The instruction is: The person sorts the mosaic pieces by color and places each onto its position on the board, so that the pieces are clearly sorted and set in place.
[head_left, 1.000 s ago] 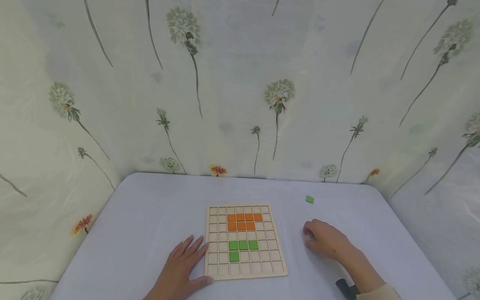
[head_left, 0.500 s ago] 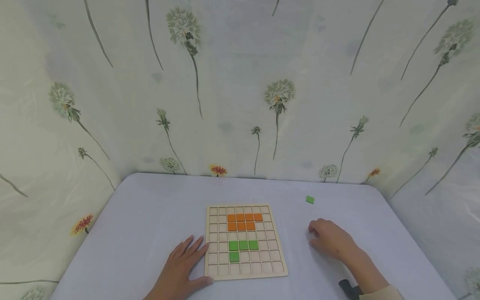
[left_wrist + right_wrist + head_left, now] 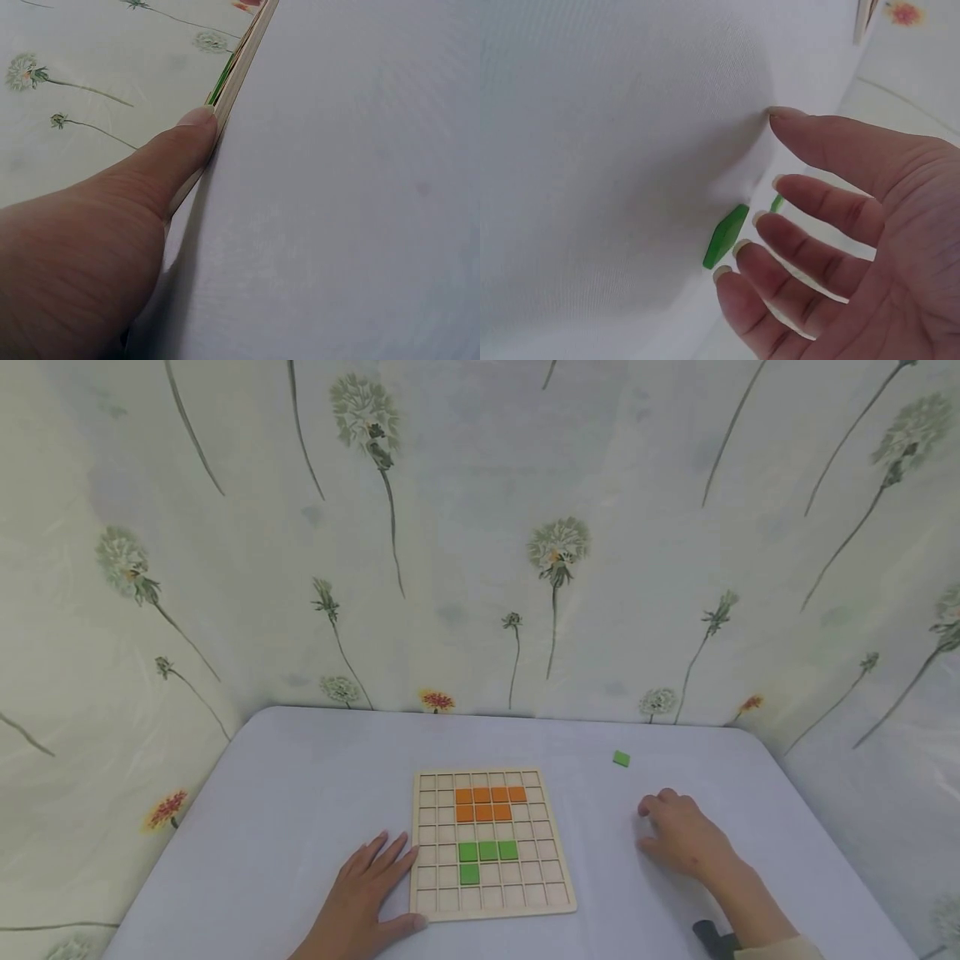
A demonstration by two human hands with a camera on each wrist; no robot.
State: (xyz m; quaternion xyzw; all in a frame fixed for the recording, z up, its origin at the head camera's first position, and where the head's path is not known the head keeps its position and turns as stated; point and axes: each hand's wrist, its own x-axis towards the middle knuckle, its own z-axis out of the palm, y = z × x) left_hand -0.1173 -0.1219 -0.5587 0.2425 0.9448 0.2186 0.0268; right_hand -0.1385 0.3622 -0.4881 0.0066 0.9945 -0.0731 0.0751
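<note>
My left hand (image 3: 362, 893) lies with fingers spread along the left side of the wooden grid board (image 3: 528, 897). In the left wrist view, its thumb (image 3: 176, 154) rests against the board's edge. The board bears several orange square tiles (image 3: 482, 795) and several green square tiles (image 3: 487, 851). Right of the board, my right hand (image 3: 686, 839) hovers low with loosely bent fingers and nothing in its grasp. By those fingertips, the right wrist view has a green tile (image 3: 727, 236), which the hand hides in the head view. Another green tile (image 3: 621, 758) lies farther back.
A white cloth covers the table (image 3: 330, 777). Behind it and at both sides hangs a flower-patterned curtain (image 3: 465, 543). A dark object (image 3: 712, 937), partly out of frame, sits at my right wrist beside the sleeve (image 3: 780, 948).
My right hand has moved to the right, away from the board, and its fingers have loosened a little. The left hand, board and visible tiles stay as they were.
</note>
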